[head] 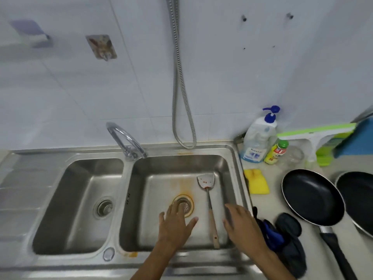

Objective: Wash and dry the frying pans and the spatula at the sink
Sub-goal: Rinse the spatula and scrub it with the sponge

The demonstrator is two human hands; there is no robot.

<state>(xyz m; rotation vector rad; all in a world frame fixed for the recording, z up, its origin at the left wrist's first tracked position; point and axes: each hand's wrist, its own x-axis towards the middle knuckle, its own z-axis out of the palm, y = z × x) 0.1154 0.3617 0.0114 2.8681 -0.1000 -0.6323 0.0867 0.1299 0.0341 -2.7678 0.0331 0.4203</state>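
Steel sink (238, 178), right basin: spatula (209, 201) lies between two spread, empty hands.
Left hand (174, 225) over drain; right hand (243, 225) near the rim.

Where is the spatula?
The spatula lies flat in the right basin of the sink, just right of the drain, between the two open hands, blade toward the wall.

Even, cool, diffuse light, soft glare on steel sink (232, 152), wide-angle bending at edges, slight blur, perhaps motion
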